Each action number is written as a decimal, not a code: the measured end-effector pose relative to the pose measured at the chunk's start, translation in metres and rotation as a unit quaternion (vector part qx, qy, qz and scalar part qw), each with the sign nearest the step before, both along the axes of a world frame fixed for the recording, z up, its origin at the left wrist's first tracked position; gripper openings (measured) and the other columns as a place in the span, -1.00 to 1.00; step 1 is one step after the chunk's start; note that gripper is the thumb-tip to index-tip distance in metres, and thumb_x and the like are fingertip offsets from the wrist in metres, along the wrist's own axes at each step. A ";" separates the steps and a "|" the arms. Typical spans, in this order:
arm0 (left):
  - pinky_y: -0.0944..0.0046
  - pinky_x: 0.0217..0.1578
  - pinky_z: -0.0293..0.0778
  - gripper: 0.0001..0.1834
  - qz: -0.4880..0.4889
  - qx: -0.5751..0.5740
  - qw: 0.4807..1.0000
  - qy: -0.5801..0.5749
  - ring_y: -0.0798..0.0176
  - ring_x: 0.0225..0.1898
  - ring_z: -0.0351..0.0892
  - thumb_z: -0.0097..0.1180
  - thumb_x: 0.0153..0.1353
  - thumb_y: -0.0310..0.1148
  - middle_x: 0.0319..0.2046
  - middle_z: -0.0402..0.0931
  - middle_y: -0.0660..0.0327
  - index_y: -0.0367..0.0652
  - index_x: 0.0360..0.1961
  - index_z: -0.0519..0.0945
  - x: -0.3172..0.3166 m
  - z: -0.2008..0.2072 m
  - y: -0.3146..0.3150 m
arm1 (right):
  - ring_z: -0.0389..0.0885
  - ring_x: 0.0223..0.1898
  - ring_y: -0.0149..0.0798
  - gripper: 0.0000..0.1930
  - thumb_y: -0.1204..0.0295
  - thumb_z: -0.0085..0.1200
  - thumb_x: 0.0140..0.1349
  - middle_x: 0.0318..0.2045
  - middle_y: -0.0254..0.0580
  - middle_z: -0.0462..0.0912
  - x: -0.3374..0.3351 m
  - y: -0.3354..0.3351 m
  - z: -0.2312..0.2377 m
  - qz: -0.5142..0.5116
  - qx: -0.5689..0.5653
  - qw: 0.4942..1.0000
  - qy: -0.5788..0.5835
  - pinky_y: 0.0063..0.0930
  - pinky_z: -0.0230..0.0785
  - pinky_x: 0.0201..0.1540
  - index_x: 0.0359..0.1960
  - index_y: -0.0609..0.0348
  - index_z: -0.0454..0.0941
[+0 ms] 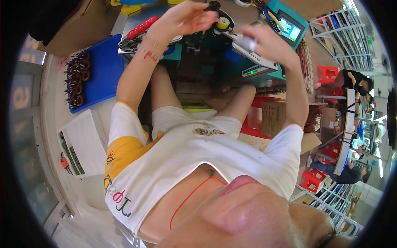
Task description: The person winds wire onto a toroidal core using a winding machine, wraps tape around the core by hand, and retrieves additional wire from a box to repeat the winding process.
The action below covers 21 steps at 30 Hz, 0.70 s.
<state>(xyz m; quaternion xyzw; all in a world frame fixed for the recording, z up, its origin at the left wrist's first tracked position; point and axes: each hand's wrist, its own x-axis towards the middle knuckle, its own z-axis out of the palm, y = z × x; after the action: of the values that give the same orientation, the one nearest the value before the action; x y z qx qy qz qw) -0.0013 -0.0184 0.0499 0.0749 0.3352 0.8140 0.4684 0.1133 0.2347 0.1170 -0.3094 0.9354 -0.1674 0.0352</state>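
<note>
My left hand (188, 18) reaches over the machine at the top middle, fingers loosely stretched out and apart, with nothing visible in them. Its fingertips come close to a black knob (214, 5) and a yellow roller (223, 23); whether they touch is unclear. My right hand (269, 44) hovers over the white machine arm (258, 58), its fingers smeared by motion, so any hold is hidden. Below my left hand lies a red-handled hand tool (142, 27).
A blue tray (99, 74) with several dark wound coils (77, 80) sits at left. Behind my right hand stands a teal control box (289, 25) with a lit screen. A cardboard box (273, 119) is beside my leg. People and red stools (312, 180) appear at far right.
</note>
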 end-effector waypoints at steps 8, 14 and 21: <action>0.04 -0.12 0.47 -0.39 0.440 -0.332 0.426 0.717 -0.11 -0.12 0.52 0.43 0.05 -0.22 -0.22 0.50 -0.06 -0.34 0.00 0.41 0.039 -0.042 0.010 | 0.65 -0.34 0.10 -0.42 0.57 0.12 -0.02 -0.42 0.01 0.65 -0.089 -0.063 -0.044 -0.013 -0.034 0.971 0.236 -0.16 0.49 -0.34 0.15 0.00 0.46; -0.02 -0.02 0.39 -0.28 0.397 -0.395 0.518 0.647 -0.19 -0.04 0.44 0.48 -0.04 -0.11 -0.11 0.47 -0.12 -0.34 0.02 0.42 0.014 -0.053 0.027 | 0.67 -0.38 -0.45 -0.78 0.41 -0.08 0.42 -0.40 -0.24 0.65 -0.156 -0.021 -0.045 -0.132 -0.286 0.915 -0.253 -0.60 0.57 -0.34 -0.04 0.17 0.57; 0.07 0.02 0.39 -0.47 0.500 -0.256 0.461 0.687 -0.12 -0.08 0.47 0.45 0.00 -0.37 -0.10 0.48 0.00 -0.30 -0.04 0.48 0.049 -0.079 0.027 | 0.60 -0.26 -0.18 -0.40 0.34 0.21 0.12 -0.24 -0.11 0.63 -0.154 -0.010 0.025 -0.033 0.075 0.971 -0.223 -0.35 0.48 -0.26 0.25 0.10 0.40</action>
<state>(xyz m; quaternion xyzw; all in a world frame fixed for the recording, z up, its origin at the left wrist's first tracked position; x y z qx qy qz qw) 0.0478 0.0084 -0.0293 0.3069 0.7219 0.4724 -0.4018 -0.0406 0.2243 0.1422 -0.2299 0.9235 -0.1621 0.2606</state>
